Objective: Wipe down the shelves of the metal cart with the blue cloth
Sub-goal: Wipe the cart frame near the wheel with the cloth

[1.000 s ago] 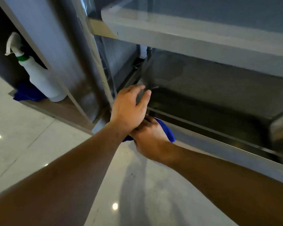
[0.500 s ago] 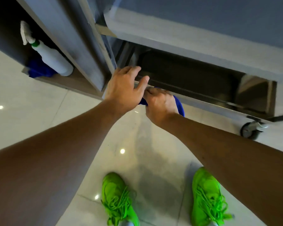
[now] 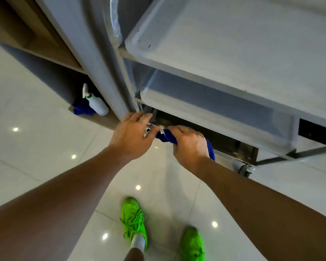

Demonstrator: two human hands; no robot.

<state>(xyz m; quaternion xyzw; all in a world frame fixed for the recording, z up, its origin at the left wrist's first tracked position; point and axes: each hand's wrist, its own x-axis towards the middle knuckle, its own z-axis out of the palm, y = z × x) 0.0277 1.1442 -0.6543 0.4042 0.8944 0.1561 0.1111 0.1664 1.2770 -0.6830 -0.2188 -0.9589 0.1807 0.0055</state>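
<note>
The metal cart [image 3: 224,59] stands in front of me with three stacked shelves, seen from above. My right hand [image 3: 189,143] is shut on the blue cloth [image 3: 211,150] and presses it against the front rim of the lowest shelf [image 3: 231,157]. My left hand [image 3: 134,136] grips the left front corner of that same shelf, next to the cart's upright post [image 3: 128,81]. The two hands are almost touching. Most of the cloth is hidden under my right hand.
A white spray bottle [image 3: 96,104] and a second blue cloth [image 3: 82,110] sit on the bottom board of a wooden cabinet [image 3: 51,53] at left. A cart castor [image 3: 246,169] stands at right. My green shoes [image 3: 134,221] are on the glossy tiled floor.
My head has risen and pulled back, so the upper shelves now fill the view. Both hands stay at the lowest shelf's left front corner, the right still holding the cloth.
</note>
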